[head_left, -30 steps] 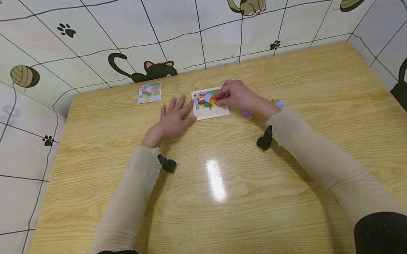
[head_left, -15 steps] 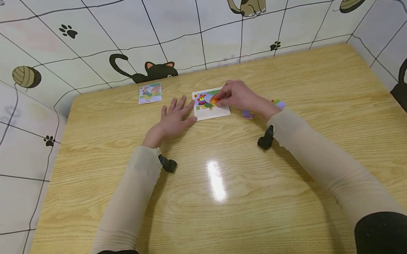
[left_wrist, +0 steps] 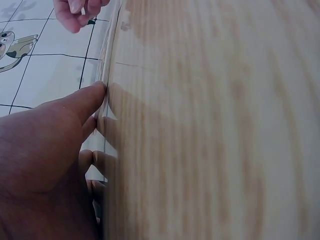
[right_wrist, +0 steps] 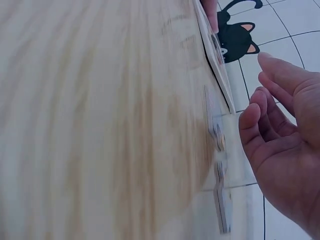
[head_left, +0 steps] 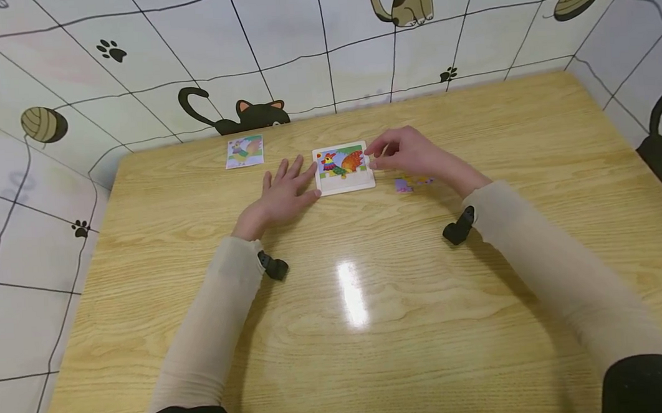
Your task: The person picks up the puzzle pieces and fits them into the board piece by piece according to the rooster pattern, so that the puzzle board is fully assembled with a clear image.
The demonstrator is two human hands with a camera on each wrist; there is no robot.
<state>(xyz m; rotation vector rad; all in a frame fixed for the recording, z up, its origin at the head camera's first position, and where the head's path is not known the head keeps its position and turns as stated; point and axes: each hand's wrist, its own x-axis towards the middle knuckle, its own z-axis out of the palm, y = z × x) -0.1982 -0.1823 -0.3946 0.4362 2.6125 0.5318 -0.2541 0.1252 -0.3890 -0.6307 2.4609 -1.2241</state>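
Observation:
A white-framed jigsaw puzzle (head_left: 343, 184) lies on the table, its upper part filled with a colourful rooster picture and its lower strip bare white. My left hand (head_left: 285, 193) rests flat beside it with fingers spread, the index fingertip and thumb at its left edge. Just off the right edge hovers my right hand (head_left: 409, 152), its fingers loosely bent. In the right wrist view nothing shows between the fingers of the right hand (right_wrist: 287, 117). Purple jigsaw pieces (head_left: 404, 184) lie below that hand, which partly hides them.
A square picture card (head_left: 244, 152) with a paler rooster lies at the back left. Behind the wooden table (head_left: 315, 332) stands a white tiled wall (head_left: 282, 34) printed with cats and yarn balls.
My right hand has let go of the orange tail piece in the puzzle and moved right, uncovering the whole tail. It now covers more of the loose pieces. The left hand stays put.

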